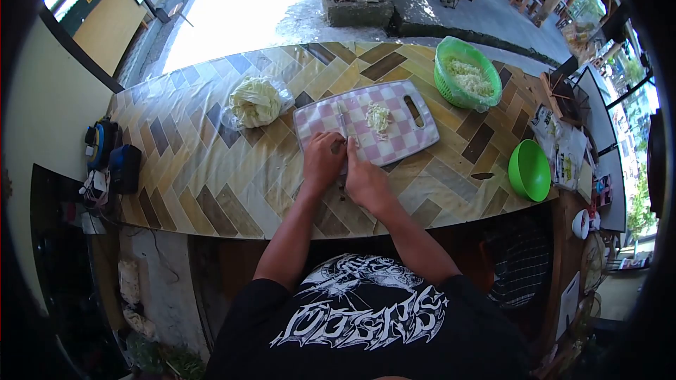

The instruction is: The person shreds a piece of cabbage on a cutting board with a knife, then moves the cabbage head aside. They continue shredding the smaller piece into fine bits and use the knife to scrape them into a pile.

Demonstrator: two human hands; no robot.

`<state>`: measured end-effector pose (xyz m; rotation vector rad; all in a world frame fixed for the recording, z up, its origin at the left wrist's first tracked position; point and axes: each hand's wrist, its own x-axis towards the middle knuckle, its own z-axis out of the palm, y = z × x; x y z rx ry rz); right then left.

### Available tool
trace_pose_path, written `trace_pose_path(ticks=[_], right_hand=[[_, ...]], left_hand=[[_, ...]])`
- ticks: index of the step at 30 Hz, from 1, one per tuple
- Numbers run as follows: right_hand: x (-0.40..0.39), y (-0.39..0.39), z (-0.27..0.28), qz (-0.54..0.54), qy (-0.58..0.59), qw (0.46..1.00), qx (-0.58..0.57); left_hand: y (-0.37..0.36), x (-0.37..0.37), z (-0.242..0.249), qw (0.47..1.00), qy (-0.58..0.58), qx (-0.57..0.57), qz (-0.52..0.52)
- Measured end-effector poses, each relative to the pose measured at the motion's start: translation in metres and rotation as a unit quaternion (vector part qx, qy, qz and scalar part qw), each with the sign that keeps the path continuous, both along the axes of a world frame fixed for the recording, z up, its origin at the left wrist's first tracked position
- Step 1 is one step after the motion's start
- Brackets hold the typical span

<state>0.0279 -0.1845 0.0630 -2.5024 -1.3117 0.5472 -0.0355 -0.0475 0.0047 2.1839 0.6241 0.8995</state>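
A knife [342, 121] lies over the pink-and-white checked cutting board [401, 142], its blade pointing away from me. My right hand [366, 181] is closed at the knife's near end, index finger stretched along it; the handle is hidden. Against it, on the left, my left hand [324, 160] is curled at the board's near edge, and what its fingers hold is hidden. Shredded cabbage [378, 119] sits in a small pile right of the blade. Beyond the board's left side, a partly cut cabbage [255, 103] rests on a clear plastic bag [284, 93].
A green basket [443, 86] lined with plastic holds shredded cabbage at the back right. Nearer stands a green bowl [529, 170], tilted. Plastic packs [563, 144] crowd the right edge. Dark blue devices [124, 167] stand at the left end of the patterned table [190, 162].
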Motion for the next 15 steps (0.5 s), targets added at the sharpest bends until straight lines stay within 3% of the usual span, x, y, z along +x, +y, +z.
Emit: trace_pose_path(ticks=[5, 8, 15], right_hand=[[0.015, -0.006, 0.002, 0.026, -0.003, 1.000, 0.017], [0.003, -0.009, 0.017, 0.022, -0.003, 0.999, -0.024], [0.003, -0.002, 0.007, -0.021, 0.042, 0.999, 0.002]], left_hand=[[-0.001, -0.001, -0.004, 1.000, -0.025, 0.010, 0.008], [-0.002, -0.002, -0.001, 1.000, -0.008, 0.000, 0.006], [-0.002, -0.001, -0.003, 1.000, -0.002, -0.006, 0.016]])
